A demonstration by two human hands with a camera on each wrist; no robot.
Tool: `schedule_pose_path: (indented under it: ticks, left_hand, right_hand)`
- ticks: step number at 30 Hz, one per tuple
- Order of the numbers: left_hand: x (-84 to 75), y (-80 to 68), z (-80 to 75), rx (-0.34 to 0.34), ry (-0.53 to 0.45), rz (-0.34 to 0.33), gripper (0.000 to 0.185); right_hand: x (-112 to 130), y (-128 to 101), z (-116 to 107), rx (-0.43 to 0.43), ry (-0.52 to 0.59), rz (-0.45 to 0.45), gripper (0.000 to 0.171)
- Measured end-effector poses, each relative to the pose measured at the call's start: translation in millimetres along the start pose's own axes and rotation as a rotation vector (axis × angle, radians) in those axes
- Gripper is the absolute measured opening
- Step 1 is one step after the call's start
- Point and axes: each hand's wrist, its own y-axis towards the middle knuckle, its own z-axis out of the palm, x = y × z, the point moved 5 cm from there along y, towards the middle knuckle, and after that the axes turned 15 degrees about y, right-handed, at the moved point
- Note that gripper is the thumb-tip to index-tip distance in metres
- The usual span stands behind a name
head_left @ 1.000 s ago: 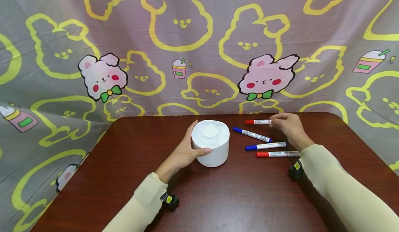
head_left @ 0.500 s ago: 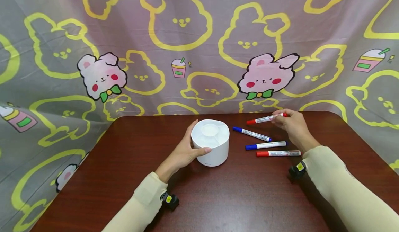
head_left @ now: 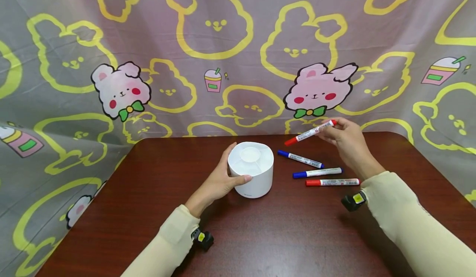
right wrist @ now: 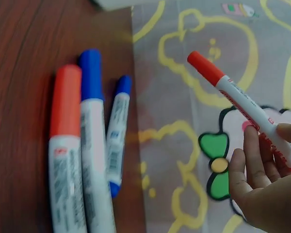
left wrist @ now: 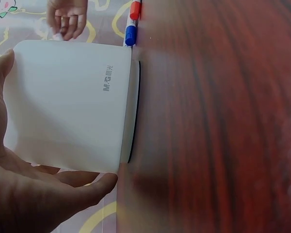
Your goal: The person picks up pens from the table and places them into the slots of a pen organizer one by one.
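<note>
My left hand (head_left: 221, 180) grips a white round pen holder (head_left: 262, 182) from its left side, thumb across the front and fingers behind. The holder stands on the table, its top divided into compartments around a central disc. In the left wrist view, grey lettering marks the wall of the pen holder (left wrist: 72, 107). Raised over the back of the table, my right hand (head_left: 347, 144) pinches a red-capped whiteboard marker (head_left: 310, 133) between thumb and fingers. That marker tilts, cap end down to the left. In the right wrist view the red marker (right wrist: 247, 104) is clearly in the fingers.
On the brown table (head_left: 290, 235), right of the holder, lie a blue marker (head_left: 303, 160), a second blue marker (head_left: 317, 173) and a red marker (head_left: 332, 182). A patterned curtain (head_left: 238, 41) hangs directly behind the table's far edge.
My right hand has lifted the red marker off the table, raising it and tilting its cap end down toward the left. The left hand and pen holder have stayed in place.
</note>
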Motion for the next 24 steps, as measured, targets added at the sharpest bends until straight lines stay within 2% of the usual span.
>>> schedule_pose_path:
  ticks: [11,15,24]
  left_hand:
    - [0.6,1.6,0.3,0.004,-0.001,0.006,0.112]
    - [0.2,1.6,0.1,-0.006,-0.007,0.016,0.109]
    - [-0.4,2.5,1.0,-0.002,-0.042,0.048,0.102]
  right_hand:
    - [9.4,-6.3,39.3,0.073,0.049,-0.064,0.009]
    - [8.6,-8.3,51.9,0.105,0.067,-0.059,0.009]
    - [-1.8,-7.2,72.1,0.138,-0.011,-0.042,0.013]
